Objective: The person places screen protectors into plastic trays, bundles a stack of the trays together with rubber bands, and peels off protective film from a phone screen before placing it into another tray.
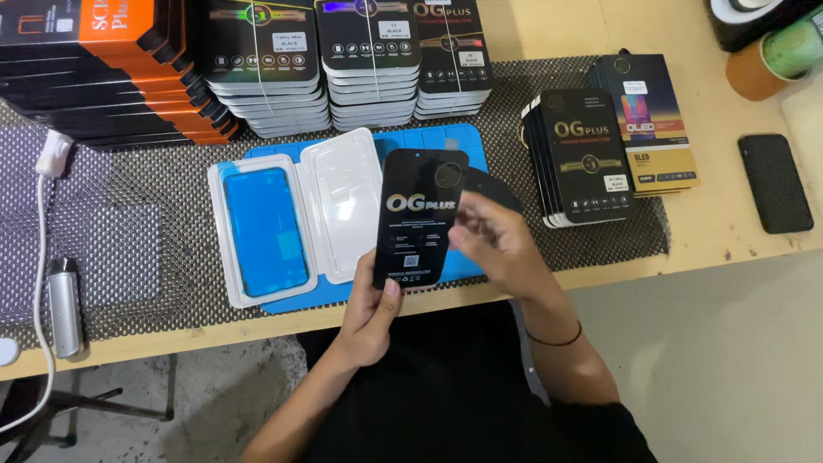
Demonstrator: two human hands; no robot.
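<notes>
I see black sleeve off its tray, held upright above desk edge. Left hand grip clamped on sleeve's bottom, thumb on front; right hand pinching right edge near dark disc behind. Clear tray lies open on blue mat: left half holds blue-film panel, lid half looks bare. Unopened: box row right, stacks behind.

A flat black box sits upright in both grips. Left of it lies an open white case with a blue screen. Black box stacks stand beyond, more boxes to the right.
</notes>
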